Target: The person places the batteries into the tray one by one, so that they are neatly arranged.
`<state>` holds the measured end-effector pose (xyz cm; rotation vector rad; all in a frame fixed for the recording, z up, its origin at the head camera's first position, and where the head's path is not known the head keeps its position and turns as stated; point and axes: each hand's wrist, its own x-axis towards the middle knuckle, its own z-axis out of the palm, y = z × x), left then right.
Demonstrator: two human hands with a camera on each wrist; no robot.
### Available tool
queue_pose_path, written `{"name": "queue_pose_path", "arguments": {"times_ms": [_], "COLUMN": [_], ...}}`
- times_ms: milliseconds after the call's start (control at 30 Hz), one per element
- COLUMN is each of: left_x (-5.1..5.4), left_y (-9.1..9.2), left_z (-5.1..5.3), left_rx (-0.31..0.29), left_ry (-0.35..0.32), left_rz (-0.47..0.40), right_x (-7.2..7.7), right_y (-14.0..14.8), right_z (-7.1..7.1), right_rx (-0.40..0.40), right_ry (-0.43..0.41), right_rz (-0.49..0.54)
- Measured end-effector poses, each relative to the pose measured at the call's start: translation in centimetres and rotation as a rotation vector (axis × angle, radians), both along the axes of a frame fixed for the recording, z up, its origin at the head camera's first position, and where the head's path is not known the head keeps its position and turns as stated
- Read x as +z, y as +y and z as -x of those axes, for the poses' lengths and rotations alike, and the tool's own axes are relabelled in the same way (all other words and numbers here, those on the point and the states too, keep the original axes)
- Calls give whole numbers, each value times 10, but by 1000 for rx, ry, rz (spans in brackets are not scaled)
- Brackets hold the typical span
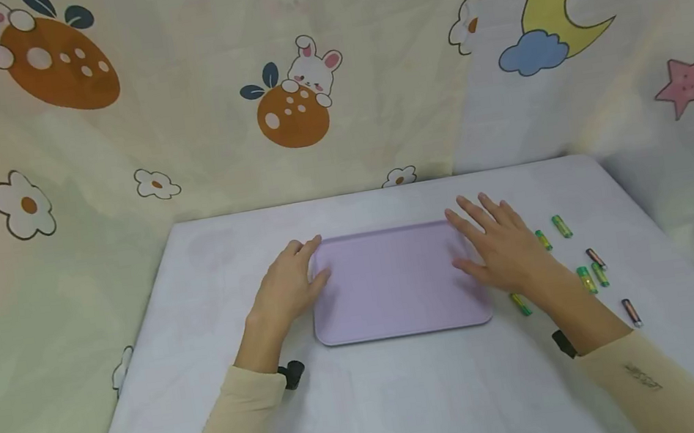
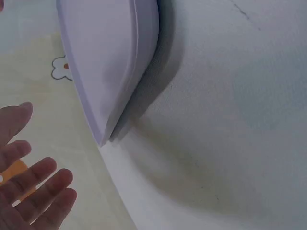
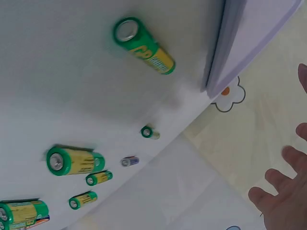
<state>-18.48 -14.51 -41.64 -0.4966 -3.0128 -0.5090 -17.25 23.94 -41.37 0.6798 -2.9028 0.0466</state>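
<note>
Both sides: left hand [image 1: 285,284], right hand [image 1: 506,249] spread around the tray [image 1: 399,283], perhaps to steady it.
Batteries [image 1: 587,280]: right, loose, likely kept clear.

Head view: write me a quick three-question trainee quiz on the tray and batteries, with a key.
1. Where do the green batteries lie in the head view, relative to the tray?
A) left of it
B) right of it
C) inside it

2. True or false: the right grip holds no battery.

3. How many dark-and-copper batteries show in the head view?

Key: 1. B; 2. True; 3. Two.
</note>
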Motion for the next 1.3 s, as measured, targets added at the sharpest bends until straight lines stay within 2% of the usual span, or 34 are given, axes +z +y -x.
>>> {"name": "queue_pose_path", "arguments": {"times_ms": [100,333,600,767,933,1100,1300], "left_x": [-3,-18,-24,-29,-35,-39,-36], "left_y": [0,-2,-5,-6,-6,-5,-11], "left_z": [1,4,1,3,3,2,1], "left_rx": [34,67,109,125,134,140,137], "left_ry": [-41,-130,-186,-211,-208,-159,-145], "left_rz": [-34,-32,-74,-50,-23,-2,-27], "right_x": [-1,-5,-7,-9,-17,-24,-23], "right_y": [9,28,47,62,81,96,107], "right_z": [-1,-4,-10,-7,-9,-10,-6], "right_rx": [0,-10,-69,-118,-183,-257,-348], "right_ry": [16,31,-73,-148,-168,-167,-163], "right_rz": [18,67,171,239,311,344,356]}}
